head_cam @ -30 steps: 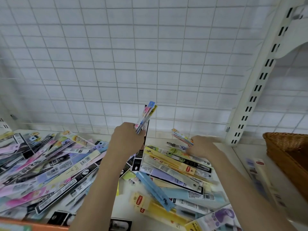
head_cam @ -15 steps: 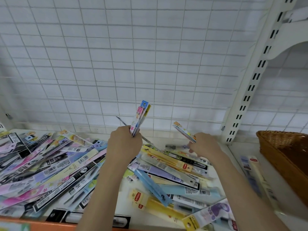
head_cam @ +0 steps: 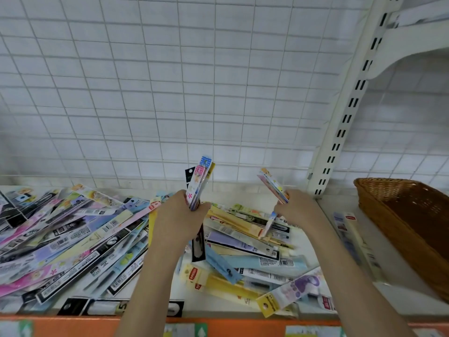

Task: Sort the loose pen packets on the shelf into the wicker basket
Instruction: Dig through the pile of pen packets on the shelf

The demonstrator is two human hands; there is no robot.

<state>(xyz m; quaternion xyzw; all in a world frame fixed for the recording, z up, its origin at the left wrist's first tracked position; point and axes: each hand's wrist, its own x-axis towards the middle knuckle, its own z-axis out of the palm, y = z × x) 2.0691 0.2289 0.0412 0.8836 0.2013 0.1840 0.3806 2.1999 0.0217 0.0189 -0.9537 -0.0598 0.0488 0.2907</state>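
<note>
A heap of loose pen packets (head_cam: 73, 242) in many colours covers the white shelf (head_cam: 303, 242). My left hand (head_cam: 179, 215) is closed around a small bundle of packets (head_cam: 199, 181) held upright above the heap. My right hand (head_cam: 295, 207) grips a thin packet (head_cam: 273, 184) that tilts up to the left, lifted off the pile. The wicker basket (head_cam: 413, 215) stands on the shelf at the far right, right of both hands; no packets show in the visible part of it.
A white wire grid (head_cam: 194, 93) backs the shelf. A slotted white upright (head_cam: 340, 122) stands between my right hand and the basket. Two packets (head_cam: 352, 242) lie beside the basket. An orange strip (head_cam: 73, 327) edges the shelf front.
My right hand has lifted a packet off the pile and raised it. My left hand's bundle stays upright and has gained a black packet.
</note>
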